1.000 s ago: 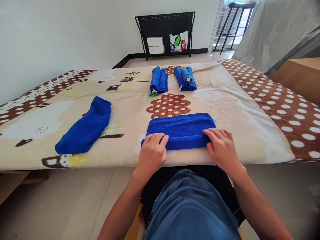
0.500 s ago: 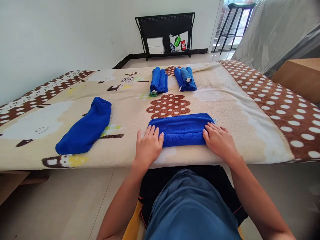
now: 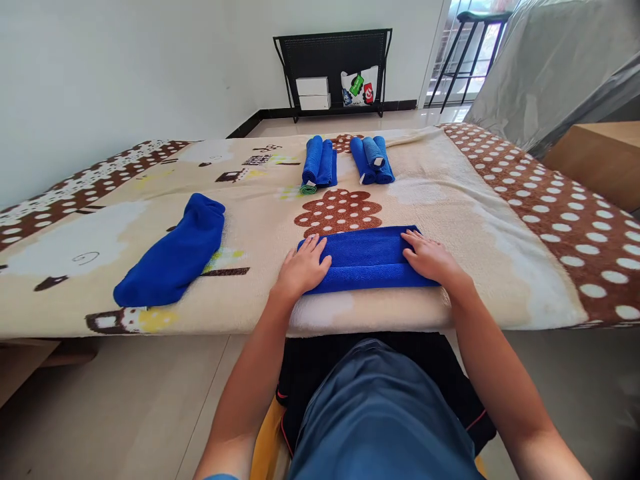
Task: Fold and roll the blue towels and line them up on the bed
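A folded blue towel (image 3: 367, 260) lies lengthwise near the front edge of the blanket-covered surface. On its left end rests my left hand (image 3: 303, 265), fingers spread and flat. My right hand (image 3: 431, 256) lies on the right end, its fingers stretched toward the far edge of the cloth. To the left, a crumpled blue cloth (image 3: 175, 257) lies by itself. Farther back are two groups of rolled towels: one (image 3: 319, 162) with a green roll end (image 3: 309, 189) at its front, and another (image 3: 373, 160) with one roll stacked on top.
The patterned blanket (image 3: 260, 220) has brown dotted borders. Beyond it stands a black rack (image 3: 335, 57) holding white boxes (image 3: 313, 93). A stool (image 3: 470, 53) is at the back right, and a cardboard box (image 3: 597, 157) stands at the right.
Both hands have slid slightly farther up the folded towel, toward its far edge. My right hand has also moved a little left, leaving the towel's near right corner showing.
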Demonstrator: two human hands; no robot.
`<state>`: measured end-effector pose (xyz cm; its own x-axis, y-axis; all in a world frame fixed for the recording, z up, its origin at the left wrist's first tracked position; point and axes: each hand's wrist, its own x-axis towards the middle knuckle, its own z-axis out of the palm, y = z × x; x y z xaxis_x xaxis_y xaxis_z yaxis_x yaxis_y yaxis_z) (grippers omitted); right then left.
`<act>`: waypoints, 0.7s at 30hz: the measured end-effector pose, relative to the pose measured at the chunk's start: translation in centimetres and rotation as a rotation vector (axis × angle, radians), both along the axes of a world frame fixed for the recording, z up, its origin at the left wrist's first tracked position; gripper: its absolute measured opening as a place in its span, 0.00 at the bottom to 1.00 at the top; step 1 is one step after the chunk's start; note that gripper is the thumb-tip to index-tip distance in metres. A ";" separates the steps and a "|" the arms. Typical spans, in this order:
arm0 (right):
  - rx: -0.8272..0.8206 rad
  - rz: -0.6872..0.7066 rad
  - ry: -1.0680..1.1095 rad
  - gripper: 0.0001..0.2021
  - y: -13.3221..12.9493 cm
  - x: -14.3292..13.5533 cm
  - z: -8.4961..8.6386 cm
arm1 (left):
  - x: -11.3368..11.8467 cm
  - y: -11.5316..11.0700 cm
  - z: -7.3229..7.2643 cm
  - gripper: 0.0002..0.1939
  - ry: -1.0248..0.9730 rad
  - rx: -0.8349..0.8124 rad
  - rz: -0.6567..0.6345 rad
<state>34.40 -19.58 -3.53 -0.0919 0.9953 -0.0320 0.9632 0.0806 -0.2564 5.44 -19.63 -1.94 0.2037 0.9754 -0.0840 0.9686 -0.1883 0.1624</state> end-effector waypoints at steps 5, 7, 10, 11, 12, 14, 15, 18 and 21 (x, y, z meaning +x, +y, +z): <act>0.142 -0.051 0.024 0.25 -1.4 0.4 -0.1 | 0.1 -1.9 0.0 0.23 -0.069 0.327 0.031; 0.299 -0.004 0.071 0.23 -3.2 1.0 0.0 | -0.2 -3.6 0.1 0.20 -0.129 0.517 -0.076; 0.459 0.218 0.174 0.21 -6.8 3.0 -0.3 | -1.5 -6.6 -0.3 0.18 -0.184 0.615 -0.269; 0.472 0.290 0.193 0.21 -8.0 3.7 -0.6 | -2.0 -7.6 -0.7 0.18 -0.180 0.603 -0.305; 0.473 0.342 0.197 0.22 -8.9 4.4 -0.9 | -2.4 -8.4 -1.1 0.20 -0.167 0.583 -0.326; 0.461 0.371 0.176 0.26 -10.2 5.2 -1.8 | -2.9 -9.6 -2.1 0.24 -0.136 0.553 -0.332; 0.461 0.354 0.161 0.27 -10.4 5.4 -2.2 | -2.9 -9.9 -2.6 0.27 -0.124 0.548 -0.325; 0.492 0.255 0.115 0.26 -9.6 4.7 -3.3 | -2.3 -9.7 -3.4 0.29 -0.105 0.563 -0.278; 0.523 0.176 0.097 0.22 -7.9 3.5 -3.7 | -1.7 -8.4 -3.2 0.26 -0.088 0.560 -0.235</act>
<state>37.95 -27.49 -7.22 -0.2362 0.8459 0.4782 0.8978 0.3782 -0.2255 3.75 -27.99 -5.14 0.4019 0.7946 0.4551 0.8780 -0.4756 0.0549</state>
